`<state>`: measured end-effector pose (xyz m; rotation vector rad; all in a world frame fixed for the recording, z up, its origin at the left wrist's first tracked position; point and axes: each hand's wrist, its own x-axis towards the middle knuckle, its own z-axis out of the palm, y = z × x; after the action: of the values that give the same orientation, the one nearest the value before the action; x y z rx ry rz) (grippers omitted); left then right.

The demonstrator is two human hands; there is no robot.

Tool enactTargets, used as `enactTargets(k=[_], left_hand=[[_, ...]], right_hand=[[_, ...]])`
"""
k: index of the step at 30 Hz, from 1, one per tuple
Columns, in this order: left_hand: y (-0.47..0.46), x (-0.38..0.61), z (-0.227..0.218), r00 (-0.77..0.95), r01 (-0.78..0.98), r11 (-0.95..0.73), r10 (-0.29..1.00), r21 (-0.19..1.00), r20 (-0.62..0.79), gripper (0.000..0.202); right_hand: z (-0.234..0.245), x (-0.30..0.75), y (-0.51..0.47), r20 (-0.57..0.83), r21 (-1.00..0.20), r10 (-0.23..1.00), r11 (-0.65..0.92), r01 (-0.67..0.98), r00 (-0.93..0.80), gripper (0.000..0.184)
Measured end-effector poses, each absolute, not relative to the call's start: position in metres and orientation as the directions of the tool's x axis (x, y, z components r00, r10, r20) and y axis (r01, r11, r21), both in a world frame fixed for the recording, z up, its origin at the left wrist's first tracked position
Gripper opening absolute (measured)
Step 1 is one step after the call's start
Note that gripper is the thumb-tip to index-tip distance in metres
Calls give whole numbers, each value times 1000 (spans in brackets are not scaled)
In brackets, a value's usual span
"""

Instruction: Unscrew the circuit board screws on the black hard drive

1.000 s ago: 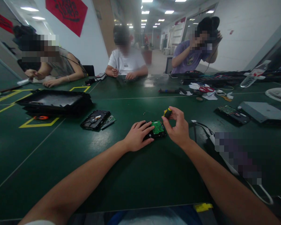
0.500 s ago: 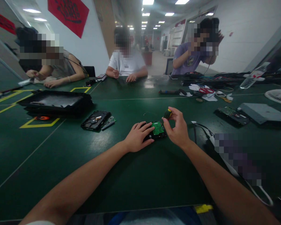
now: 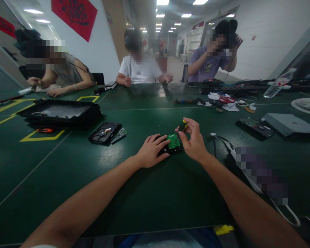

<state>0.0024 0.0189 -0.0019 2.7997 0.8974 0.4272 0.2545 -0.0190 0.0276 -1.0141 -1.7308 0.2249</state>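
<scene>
A black hard drive with a green circuit board facing up lies on the table before me. My left hand grips it from the left, fingers over the top and thumb along the near edge. Between the fingertips of my right hand is a screwdriver with a dark green and yellow handle, upright over the drive's far right corner. Its tip is too small to make out. Tiny bits, perhaps screws, lie just beyond the drive.
Left of the drive are another opened drive, a loose circuit board and a black tray. To the right are another hard drive, a grey metal box and a power strip. Three people sit across the table.
My right hand and the screwdriver handle have shifted slightly left, and the fingers have changed their hold. My left hand stays on the drive. The middle person's hand has lifted and moved right.
</scene>
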Motion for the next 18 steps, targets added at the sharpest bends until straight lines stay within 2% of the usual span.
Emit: enactTargets(k=[6, 12, 18], left_hand=[[19, 1, -1, 774, 541, -801, 593, 255, 220, 71], [18, 1, 1, 779, 538, -807, 586, 245, 222, 72], [20, 2, -3, 775, 533, -805, 588, 259, 233, 72]], right_hand=[[29, 255, -18, 700, -582, 712, 612, 536, -53, 56], [33, 252, -23, 748, -492, 663, 589, 641, -35, 60], [28, 251, -20, 745, -533, 666, 607, 590, -12, 63]])
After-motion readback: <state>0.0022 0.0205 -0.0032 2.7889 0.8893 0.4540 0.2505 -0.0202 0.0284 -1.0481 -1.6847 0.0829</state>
